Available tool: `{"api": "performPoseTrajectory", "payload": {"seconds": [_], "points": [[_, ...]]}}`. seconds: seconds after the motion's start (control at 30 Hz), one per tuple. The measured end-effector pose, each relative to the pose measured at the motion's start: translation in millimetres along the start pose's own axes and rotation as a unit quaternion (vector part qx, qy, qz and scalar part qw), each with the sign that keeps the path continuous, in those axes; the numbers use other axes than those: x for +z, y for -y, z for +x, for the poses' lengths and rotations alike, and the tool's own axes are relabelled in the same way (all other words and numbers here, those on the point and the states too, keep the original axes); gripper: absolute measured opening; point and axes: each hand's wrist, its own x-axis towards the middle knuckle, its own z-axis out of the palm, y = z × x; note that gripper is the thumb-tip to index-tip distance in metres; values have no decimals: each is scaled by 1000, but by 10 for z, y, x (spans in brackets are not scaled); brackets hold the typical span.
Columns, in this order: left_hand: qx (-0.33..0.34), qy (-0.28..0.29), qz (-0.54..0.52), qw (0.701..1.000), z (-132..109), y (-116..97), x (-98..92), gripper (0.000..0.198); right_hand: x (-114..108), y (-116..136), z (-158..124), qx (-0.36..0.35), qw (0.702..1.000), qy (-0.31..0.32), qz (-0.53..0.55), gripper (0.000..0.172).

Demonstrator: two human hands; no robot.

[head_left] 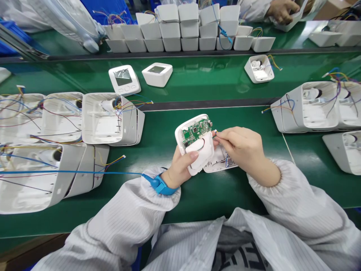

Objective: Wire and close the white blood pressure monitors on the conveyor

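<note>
My left hand (182, 165) is wrapped round a white plastic housing (200, 152), its thumb pressed on the lower front. A green circuit board (196, 131) shows in the upper part of that housing. At its right edge, my right hand (239, 146) pinches a small white wire connector (215, 131) between thumb and fingertips, close to the board. Below the hands, an open white shell (221, 163) with thin wires inside lies on the green bench, partly hidden by my right hand and the housing. A blue wrist strap (161, 184) with a cord circles my left wrist.
White shells (103, 118) with loose wires stand in rows at left, and more shells (313, 105) at right. A screened unit (124, 79) and a smaller one (157, 74) sit on the far strip. Stacked shells (172, 28) line the back. A co-worker's hand (282, 11) holds a shell.
</note>
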Motion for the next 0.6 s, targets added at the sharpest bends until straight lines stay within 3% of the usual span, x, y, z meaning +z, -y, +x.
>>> {"api": "performPoseTrajectory", "payload": {"seconds": [0.1, 0.2, 0.3, 0.37, 0.43, 0.6], "points": [[1, 8, 2, 1000, 4, 11, -23, 52, -44, 7, 56, 140, 974, 41, 173, 8], [-10, 31, 19, 999, -19, -10, -36, 60, -119, -18, 131, 291, 900, 90, 313, 10], [-29, 54, 45, 997, -44, -39, -36, 66, -199, -51, 185, 357, 834, 161, 389, 24], [-10, 53, 72, 996, -46, -37, -34, 64, -243, -45, 200, 361, 813, 212, 405, 28], [15, 48, 94, 994, -34, -15, -32, 60, -269, -6, 197, 340, 818, 230, 404, 30], [6, 30, 85, 996, -15, 50, -19, 46, -239, 136, 150, 219, 899, 181, 335, 16]]}}
